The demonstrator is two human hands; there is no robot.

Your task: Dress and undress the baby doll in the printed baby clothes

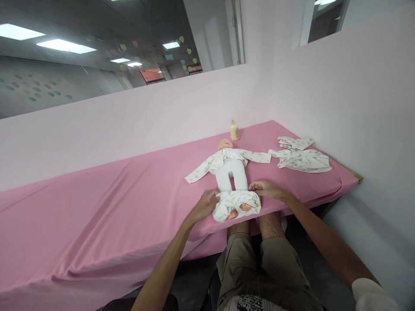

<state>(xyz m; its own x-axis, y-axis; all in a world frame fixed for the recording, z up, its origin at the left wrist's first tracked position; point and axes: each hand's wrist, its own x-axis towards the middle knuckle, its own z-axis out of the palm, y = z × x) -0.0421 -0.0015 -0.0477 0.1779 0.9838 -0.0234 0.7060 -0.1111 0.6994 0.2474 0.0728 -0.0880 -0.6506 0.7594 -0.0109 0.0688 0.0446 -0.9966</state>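
A baby doll point(225, 144) lies on its back with its head toward the wall. It wears a printed white top point(223, 160) with sleeves spread wide, over a plain white body and legs. Printed baby trousers point(231, 199) are bunched around its lower legs, and its bare feet point(246, 207) stick out at the near end. My left hand point(207, 203) is closed on the left side of the trousers' waistband. On the opposite edge, my right hand point(264, 189) pinches the waistband with bent fingers.
The doll lies on a table with a pink cloth point(129, 207). Behind its head stands a cream-coloured bottle point(234, 131). More printed baby clothes point(303, 160) lie at the right. A white wall point(372, 108) borders the right side, and an interior window point(106, 47) runs above the back wall.
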